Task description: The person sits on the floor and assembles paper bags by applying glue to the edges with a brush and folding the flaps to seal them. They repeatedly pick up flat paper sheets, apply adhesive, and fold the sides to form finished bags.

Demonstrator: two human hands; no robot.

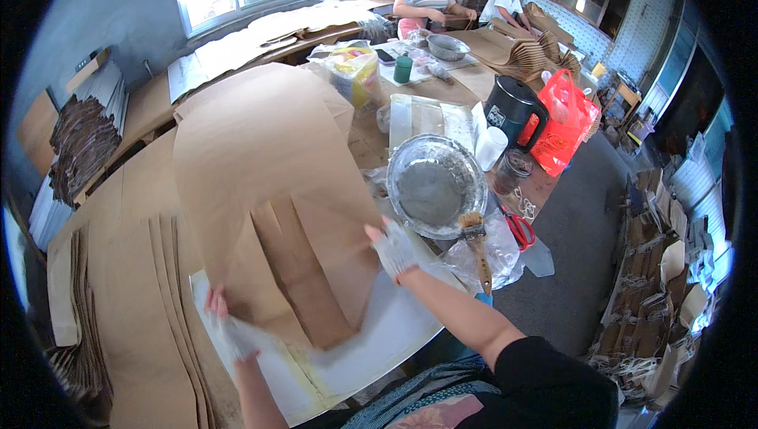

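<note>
Head view, paper point(268, 145), left forearm point(262, 393) cropped

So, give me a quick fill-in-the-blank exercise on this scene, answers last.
Of the left hand and right hand at the folded kraft paper, the ____ one is nearer the metal basin.
The black electric kettle stands to the ____ of the red plastic bag in the picture.
The brush has its bristles nearer the basin than its ____.

Missing words: right; left; handle.
</note>
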